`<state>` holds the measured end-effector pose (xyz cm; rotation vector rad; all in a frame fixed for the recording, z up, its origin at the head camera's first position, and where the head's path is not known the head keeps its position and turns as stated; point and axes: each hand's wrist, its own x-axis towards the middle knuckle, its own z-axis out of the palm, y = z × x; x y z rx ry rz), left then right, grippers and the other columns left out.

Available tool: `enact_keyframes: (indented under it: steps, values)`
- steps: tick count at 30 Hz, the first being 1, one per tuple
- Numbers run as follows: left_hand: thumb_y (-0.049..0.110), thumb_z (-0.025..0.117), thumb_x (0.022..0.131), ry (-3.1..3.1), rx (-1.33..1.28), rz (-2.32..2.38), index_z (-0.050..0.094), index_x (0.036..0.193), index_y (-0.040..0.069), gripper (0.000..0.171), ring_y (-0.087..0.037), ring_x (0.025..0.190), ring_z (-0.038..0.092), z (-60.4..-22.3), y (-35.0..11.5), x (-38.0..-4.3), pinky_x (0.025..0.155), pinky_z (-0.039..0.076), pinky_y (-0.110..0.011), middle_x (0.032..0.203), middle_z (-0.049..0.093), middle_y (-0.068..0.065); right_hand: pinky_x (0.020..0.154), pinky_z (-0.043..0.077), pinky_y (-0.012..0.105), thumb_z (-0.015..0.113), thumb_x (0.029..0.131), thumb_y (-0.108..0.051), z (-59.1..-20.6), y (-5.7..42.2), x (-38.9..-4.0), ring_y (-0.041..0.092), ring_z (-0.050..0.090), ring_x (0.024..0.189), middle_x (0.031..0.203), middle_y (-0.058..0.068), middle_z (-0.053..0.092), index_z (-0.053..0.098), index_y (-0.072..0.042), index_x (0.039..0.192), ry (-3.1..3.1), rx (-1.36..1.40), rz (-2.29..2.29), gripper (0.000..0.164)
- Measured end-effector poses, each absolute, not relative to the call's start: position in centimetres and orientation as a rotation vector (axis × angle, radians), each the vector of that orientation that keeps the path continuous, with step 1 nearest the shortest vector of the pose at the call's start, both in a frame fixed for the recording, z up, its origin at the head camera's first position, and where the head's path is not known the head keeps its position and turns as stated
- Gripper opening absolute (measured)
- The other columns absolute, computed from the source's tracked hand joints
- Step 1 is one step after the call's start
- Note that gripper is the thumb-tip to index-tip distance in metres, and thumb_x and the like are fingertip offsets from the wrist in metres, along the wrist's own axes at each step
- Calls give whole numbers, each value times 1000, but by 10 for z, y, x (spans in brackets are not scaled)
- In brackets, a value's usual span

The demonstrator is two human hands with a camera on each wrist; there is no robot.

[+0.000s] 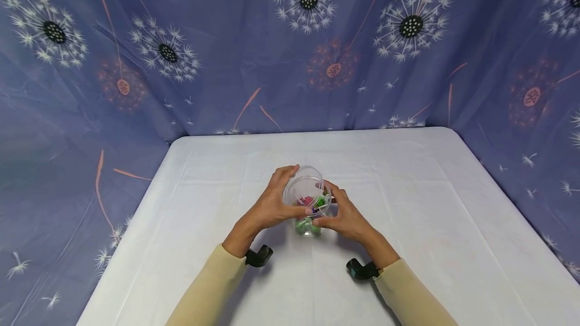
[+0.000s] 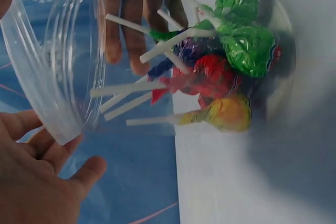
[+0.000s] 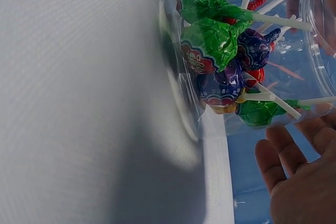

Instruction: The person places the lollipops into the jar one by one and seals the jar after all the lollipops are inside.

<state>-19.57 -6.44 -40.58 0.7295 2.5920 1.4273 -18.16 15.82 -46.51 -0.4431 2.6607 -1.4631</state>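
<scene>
A clear plastic jar (image 1: 308, 231) of wrapped lollipops stands upright on the white-covered table, between both hands. My left hand (image 1: 273, 202) holds the clear lid (image 2: 39, 72) by its rim, thumb on the near side and fingers on the far side. In the left wrist view the lid slants over the jar's mouth, with a gap on one side. My right hand (image 1: 345, 218) grips the jar around its upper part. Inside, heads down and white sticks up, are green lollipops (image 3: 210, 40), a purple lollipop (image 3: 223, 85), a red lollipop (image 2: 216, 77) and a yellow lollipop (image 2: 231, 113).
A white cloth (image 1: 217, 190) covers the table. Behind and beside it hangs a blue curtain (image 1: 235, 54) with dandelion prints. Each wrist wears a black camera mount, the left mount (image 1: 260, 256) and the right mount (image 1: 361, 269), low over the cloth.
</scene>
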Motion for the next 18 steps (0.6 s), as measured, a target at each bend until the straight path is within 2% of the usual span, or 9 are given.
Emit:
enact_keyframes:
  steps: [6,12,18]
  values:
    - [40,83,69,2646,816,1313,22,151,25,102,-20,138,24,-408,-56,-196,108,34,-54,152,25,1,94,44,54,82,69,-39,-465,158,-181,35,47,119,135,10,41,25,-31,147,2646,-410,-1465,97]
    - [40,83,68,2683,847,1280,21,151,21,106,-22,139,23,-409,-54,-195,110,32,-54,154,23,-2,93,44,54,81,70,-41,-464,157,-180,34,48,118,132,9,42,26,-32,147,2660,-409,-1463,95]
    - [44,83,67,2667,752,1329,22,151,25,105,-18,140,22,-412,-61,-194,110,31,-54,153,23,4,96,42,55,83,69,-36,-466,158,-181,32,48,118,134,14,44,25,-27,148,2658,-470,-1501,98]
